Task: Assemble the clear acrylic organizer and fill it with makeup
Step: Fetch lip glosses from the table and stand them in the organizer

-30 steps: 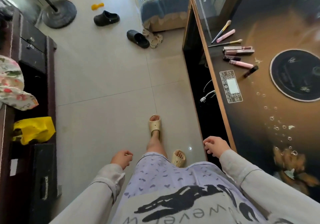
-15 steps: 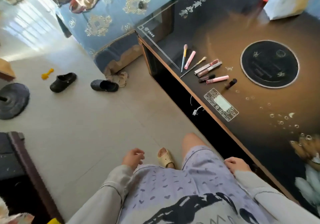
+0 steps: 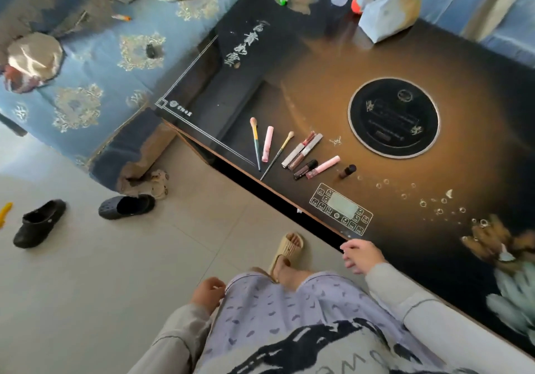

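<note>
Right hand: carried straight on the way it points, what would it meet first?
Likely nothing soon. The right hand points along the near edge of the table, above the floor; the control panel and makeup lie aside. Depth is unclear.

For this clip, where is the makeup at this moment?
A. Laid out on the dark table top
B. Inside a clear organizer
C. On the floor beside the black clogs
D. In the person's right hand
A: the brushes and tubes lie side by side on the table, near its floor-side edge, and no organizer is in view.
</note>
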Tool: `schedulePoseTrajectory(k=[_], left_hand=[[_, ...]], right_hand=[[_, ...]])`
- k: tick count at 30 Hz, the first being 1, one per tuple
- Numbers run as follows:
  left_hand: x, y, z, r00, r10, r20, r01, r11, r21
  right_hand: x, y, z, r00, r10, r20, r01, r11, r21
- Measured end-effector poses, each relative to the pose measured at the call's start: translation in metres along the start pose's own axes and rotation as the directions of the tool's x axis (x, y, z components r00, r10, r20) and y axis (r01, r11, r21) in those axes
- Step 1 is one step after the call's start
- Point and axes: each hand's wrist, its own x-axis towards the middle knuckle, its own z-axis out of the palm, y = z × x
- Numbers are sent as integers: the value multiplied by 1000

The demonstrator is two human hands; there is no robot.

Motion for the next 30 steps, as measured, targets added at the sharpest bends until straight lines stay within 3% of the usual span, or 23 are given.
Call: schedulePoseTrajectory(k=[9, 17, 24, 30], left_hand=[[30, 70, -47, 996, 74, 43, -80, 985, 151], [61, 168, -82, 972, 218, 86, -234, 916, 324], [80, 267, -66, 912, 407, 54, -390, 817, 425], [96, 340, -20, 826, 541, 156, -531, 656, 537]], right_hand=[[7, -20, 6, 1000, 19, -2, -20, 989, -147], [17, -59, 18, 993, 108, -40, -107, 994, 33], [53, -149, 14, 994, 74, -79, -49, 958, 283], [100, -211, 2, 981, 19, -193, 10, 989, 151]])
